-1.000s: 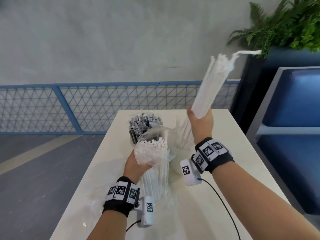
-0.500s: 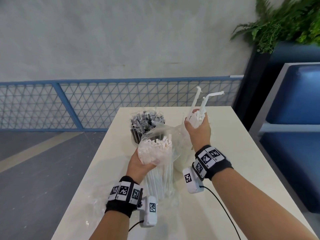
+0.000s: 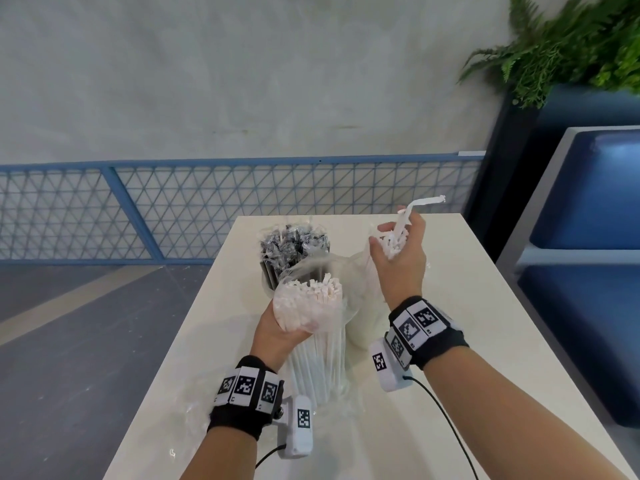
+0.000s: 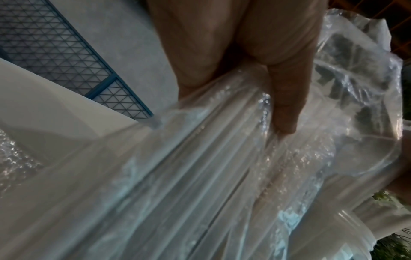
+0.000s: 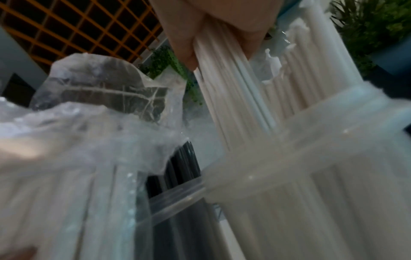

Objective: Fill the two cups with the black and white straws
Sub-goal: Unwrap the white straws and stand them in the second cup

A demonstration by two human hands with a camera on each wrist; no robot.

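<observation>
While our right hand (image 3: 401,252) half-grips white straws (image 3: 393,245) over the cup (image 5: 322,158) at centre frame, loose ones may spill; our left hand (image 3: 277,329) clamps the bag (image 3: 311,306).

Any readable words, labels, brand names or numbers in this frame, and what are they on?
None.
The wristbands on the left hand and right hand carry only black-and-white square marker patterns, no letters or digits.
The bag of white straws shows no print.
</observation>
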